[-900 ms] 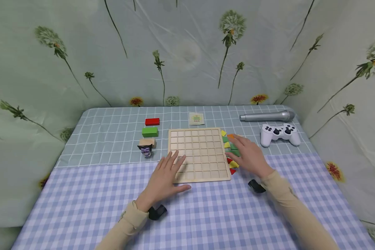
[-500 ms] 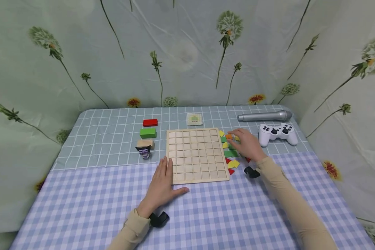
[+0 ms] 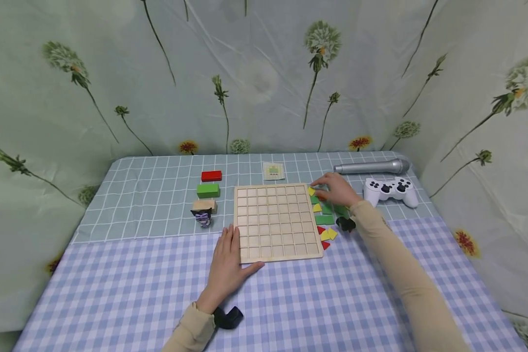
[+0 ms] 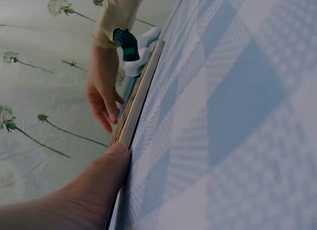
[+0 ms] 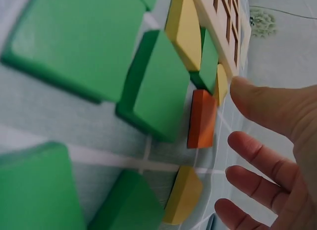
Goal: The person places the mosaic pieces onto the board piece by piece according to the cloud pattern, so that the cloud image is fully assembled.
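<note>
A square wooden grid board (image 3: 274,221) lies on the cloth-covered table. My left hand (image 3: 223,266) rests with straight fingers along its left edge, the thumb at the near edge; in the left wrist view that thumb (image 4: 106,168) touches the board's side. At the far right corner my right hand (image 3: 338,190) reaches over flat coloured pieces. Its thumb (image 5: 257,99) is right by a small yellow piece (image 5: 221,85) beside the board, fingers loosely bent and apart. An orange block (image 5: 202,119) and green pieces (image 5: 74,44) lie near it.
Left of the board are a red block (image 3: 211,176), a green block (image 3: 208,190), a wooden block (image 3: 205,205) and a small dark figurine (image 3: 203,218). A patterned card (image 3: 274,171) lies behind. A silver microphone (image 3: 369,167) and white game controller (image 3: 390,191) are at right.
My left hand has moved from over the board's corner to its left edge, fingers drawn together. The right hand has gone away from me toward the board's far right corner.
</note>
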A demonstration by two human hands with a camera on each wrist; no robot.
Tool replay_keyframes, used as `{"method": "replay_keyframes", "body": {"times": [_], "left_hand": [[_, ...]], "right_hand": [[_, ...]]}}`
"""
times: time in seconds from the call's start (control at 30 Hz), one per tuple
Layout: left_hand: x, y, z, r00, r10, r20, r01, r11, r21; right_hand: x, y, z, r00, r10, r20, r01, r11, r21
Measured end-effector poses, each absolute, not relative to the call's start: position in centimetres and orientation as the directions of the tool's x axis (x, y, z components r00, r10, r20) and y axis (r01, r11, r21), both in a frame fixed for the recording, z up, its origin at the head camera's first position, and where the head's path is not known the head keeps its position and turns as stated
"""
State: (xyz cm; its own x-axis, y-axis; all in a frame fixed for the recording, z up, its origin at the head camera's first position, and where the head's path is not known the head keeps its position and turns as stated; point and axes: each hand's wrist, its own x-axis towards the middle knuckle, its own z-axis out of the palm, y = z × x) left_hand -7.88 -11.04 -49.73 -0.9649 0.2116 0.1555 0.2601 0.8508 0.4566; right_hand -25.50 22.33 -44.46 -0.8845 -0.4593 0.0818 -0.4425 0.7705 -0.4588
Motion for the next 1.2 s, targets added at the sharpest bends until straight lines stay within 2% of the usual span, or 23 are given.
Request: {"method": "replay_keyframes", "body": {"times": [0.6, 0.77, 0.97, 1.2], "left_hand": [[-7.9, -11.0, -49.9, -0.968, 0.196, 0.158, 0.248, 0.853, 0.460], [-7.9, -11.0, -49.9, -0.967, 0.193, 0.168, 0.250, 0.854, 0.457], [-7.9, -11.0, -49.6, -0.969, 0.195, 0.150, 0.243, 0.853, 0.463], [-7.9, -10.9, -49.4, -0.971, 0.192, 0.142, 0.237, 0.850, 0.470]], "right_hand": [[-26.9, 22.6, -45.1, -0.869, -0.495, 0.027, -0.458, 0.782, -0.423], [-27.4, 22.8, -45.2, -0.893, -0.450, 0.007, -0.398, 0.781, -0.482], [-27.9, 23.0, -45.5, -0.935, -0.344, -0.086, -0.219, 0.751, -0.623], [-27.7, 23.7, -45.7, -0.937, -0.328, -0.123, -0.136, 0.664, -0.735]]}}
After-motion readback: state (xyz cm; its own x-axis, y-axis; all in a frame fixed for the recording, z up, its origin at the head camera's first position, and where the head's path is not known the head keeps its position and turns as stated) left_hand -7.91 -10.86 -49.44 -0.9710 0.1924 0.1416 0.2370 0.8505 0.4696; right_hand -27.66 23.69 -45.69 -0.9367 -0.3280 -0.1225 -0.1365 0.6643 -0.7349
